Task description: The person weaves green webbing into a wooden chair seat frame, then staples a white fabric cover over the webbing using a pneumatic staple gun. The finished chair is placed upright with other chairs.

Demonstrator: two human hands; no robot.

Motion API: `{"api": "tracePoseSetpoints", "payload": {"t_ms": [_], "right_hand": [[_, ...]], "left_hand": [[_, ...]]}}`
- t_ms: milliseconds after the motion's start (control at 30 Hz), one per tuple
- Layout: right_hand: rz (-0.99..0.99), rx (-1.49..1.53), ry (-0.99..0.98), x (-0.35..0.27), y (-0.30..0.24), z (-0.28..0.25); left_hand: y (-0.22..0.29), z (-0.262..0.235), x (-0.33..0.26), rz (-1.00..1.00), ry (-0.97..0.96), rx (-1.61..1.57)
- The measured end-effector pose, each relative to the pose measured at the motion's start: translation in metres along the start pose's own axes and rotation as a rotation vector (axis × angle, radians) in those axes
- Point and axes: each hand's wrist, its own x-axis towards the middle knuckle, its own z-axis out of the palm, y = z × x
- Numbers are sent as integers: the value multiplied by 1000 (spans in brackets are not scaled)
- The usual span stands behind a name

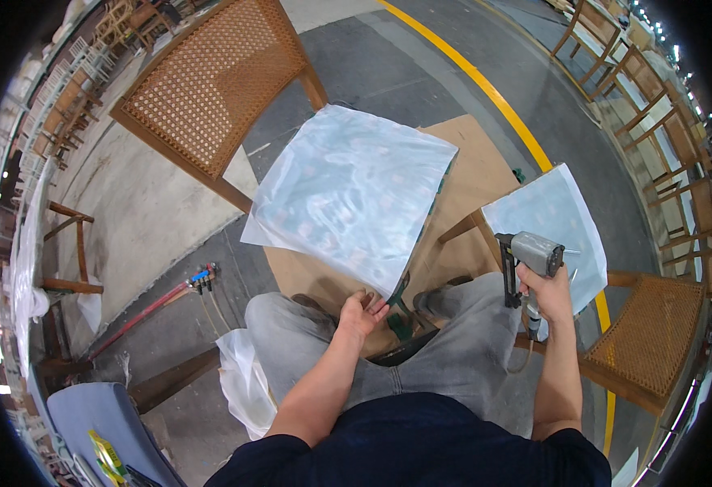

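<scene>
In front of me stands a wooden chair whose seat point(356, 178) is wrapped in clear plastic film over pale blue fabric with faint pinkish patches. My left hand point(362, 312) is at the seat's near corner, its fingers curled on the edge of the covering; dark green material shows under that edge. My right hand point(547, 288) grips a grey and black pneumatic staple gun point(535, 253), held up off the seat to the right. An air hose hangs from its handle. Behind the gun is a second plastic-covered chair seat point(543, 215).
The first chair's woven cane back point(218, 85) rises at the far left. Brown cardboard point(466, 146) lies beneath it. Another cane back point(648, 337) sits at right. A red pipe with blue valves point(200, 278), loose white plastic point(242, 381) and a grey-blue cushioned seat point(100, 422) are at left.
</scene>
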Motion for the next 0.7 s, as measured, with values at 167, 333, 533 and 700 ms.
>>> {"api": "tracePoseSetpoints", "payload": {"t_ms": [167, 333, 533, 700], "right_hand": [[-14, 8, -60, 7, -9, 8], [1, 4, -62, 13, -10, -2], [-7, -49, -70, 43, -32, -3], [-13, -120, -165, 90, -60, 10]], "left_hand": [[21, -5, 15, 133, -56, -174], [12, -11, 5, 114, 20, -111], [12, 14, -35, 79, -54, -181], [9, 9, -41, 87, -143, 157]]}}
